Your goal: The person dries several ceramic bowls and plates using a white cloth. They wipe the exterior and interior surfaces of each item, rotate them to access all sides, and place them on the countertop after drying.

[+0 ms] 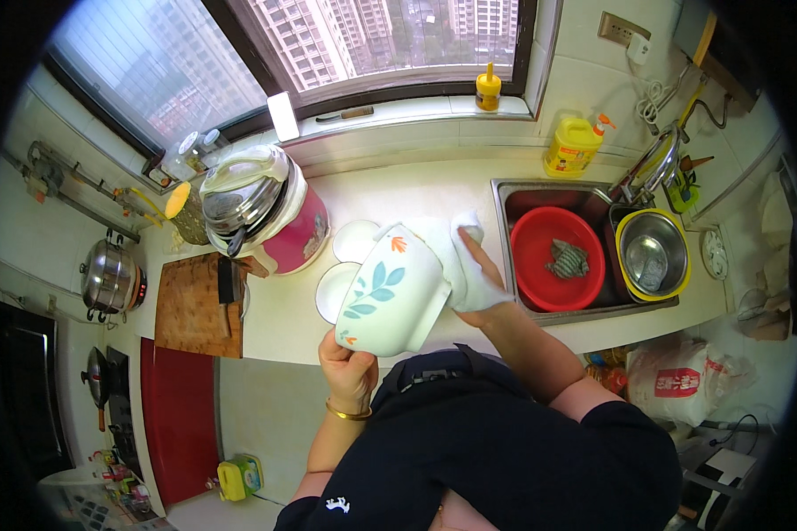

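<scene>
A large white bowl [388, 292] with blue leaves and orange flowers is tilted on its side above the front of the counter, its outer wall facing up at me. At its near left rim, my left hand [349, 365] grips it between thumb and fingers. My right hand [481, 279] holds a white cloth [461, 265] against the bowl's right side; the cloth hides most of those fingers. Beneath and left of the bowl, two small white dishes [356, 241] [335, 292] lie on the counter, partly covered by it.
Right of my hands is a metal sink [501, 199] with a red basin [558, 299] holding a patterned cloth [568, 259]. A pink rice cooker [299, 232] stands left, beside a wooden cutting board [189, 305] bearing a cleaver [228, 282]. Yellow soap bottle [568, 149] stands behind the sink.
</scene>
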`<state>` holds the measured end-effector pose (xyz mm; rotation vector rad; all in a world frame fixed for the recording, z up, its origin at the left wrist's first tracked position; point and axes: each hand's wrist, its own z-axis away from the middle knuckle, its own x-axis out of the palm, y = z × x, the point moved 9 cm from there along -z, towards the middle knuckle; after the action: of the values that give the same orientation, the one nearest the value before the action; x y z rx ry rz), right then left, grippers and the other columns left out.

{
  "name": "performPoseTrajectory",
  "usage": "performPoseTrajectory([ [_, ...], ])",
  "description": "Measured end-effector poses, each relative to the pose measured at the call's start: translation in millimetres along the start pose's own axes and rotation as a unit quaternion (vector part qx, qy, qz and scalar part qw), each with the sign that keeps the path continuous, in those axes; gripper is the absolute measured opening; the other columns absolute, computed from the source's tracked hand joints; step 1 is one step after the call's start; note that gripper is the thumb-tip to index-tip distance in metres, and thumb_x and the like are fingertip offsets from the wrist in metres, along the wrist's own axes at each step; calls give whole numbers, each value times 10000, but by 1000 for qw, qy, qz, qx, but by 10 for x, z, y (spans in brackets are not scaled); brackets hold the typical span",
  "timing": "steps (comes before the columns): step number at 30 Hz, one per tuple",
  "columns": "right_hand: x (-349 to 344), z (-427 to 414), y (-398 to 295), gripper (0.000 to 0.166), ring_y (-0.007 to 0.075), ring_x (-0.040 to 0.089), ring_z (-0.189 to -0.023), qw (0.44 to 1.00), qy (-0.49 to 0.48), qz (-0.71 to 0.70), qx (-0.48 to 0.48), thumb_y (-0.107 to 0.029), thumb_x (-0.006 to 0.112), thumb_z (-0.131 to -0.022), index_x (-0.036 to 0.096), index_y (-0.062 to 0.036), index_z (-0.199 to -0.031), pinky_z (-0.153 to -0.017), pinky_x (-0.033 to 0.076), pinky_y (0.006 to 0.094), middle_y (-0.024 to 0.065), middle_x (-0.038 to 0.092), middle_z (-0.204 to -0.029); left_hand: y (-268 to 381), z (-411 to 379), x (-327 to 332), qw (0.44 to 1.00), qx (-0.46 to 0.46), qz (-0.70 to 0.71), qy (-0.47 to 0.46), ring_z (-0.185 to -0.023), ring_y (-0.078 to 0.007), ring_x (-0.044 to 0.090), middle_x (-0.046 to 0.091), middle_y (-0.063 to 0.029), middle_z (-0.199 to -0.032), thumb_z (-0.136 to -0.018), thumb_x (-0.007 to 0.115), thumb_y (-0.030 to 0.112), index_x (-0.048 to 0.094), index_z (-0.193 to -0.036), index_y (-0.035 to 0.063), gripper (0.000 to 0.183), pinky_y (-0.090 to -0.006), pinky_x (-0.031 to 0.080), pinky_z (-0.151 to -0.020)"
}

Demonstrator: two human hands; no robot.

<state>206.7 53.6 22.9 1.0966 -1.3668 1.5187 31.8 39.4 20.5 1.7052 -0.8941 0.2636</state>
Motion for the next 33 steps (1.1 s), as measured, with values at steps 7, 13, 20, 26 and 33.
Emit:
performPoseTrajectory([
  [7,-45,-111,231,562,254,516,-1183,999,-50,-10,-19,-404,493,-926,426,-29,-1339,-1013,410,412,137,515,-1313,-142,-9,32,998,-33,45,-12,-1054,-211,601,624,-132,-1160,-774,740,32,560,-1162,-50,436,-342,448,-951],
  [13,18,-201,-96,496,262,574,-1113,991,-86,88,-42,-380,437,-955,482,4,-1266,-944,483,398,153,557,-1252,-18,-141,137,993,-114,-6,-7,-1119,-223,566,596,-136,-1207,-805,607,-80,501,-1237,-78,445,-357,402,-1005],
  [20,-227,-312,-115,405,273,597,-1042,995,18,73,-64,-275,550,-909,525,12,-1193,-903,501,392,163,596,-1142,-84,-144,7,992,-117,38,30,-1125,-208,556,597,-127,-1212,-873,654,97,517,-1227,-59,411,-355,397,-1010],
  [26,301,366,-586,590,299,520,-1142,815,-72,383,-429,-245,773,-698,535,-4,-1181,-970,430,406,169,512,-1253,-9,-144,-32,995,-63,19,78,-1135,-229,558,592,-123,-1226,-879,657,146,517,-1227,-22,410,-390,387,-1035],
  [33,973,716,32,283,286,605,-1081,481,-173,717,-473,-118,704,-735,642,-43,-1001,-1010,392,482,123,654,-1091,-114,-104,-29,992,-75,45,86,-1099,-207,570,610,-126,-1183,-884,633,72,529,-1202,-43,354,-356,413,-1002],
])
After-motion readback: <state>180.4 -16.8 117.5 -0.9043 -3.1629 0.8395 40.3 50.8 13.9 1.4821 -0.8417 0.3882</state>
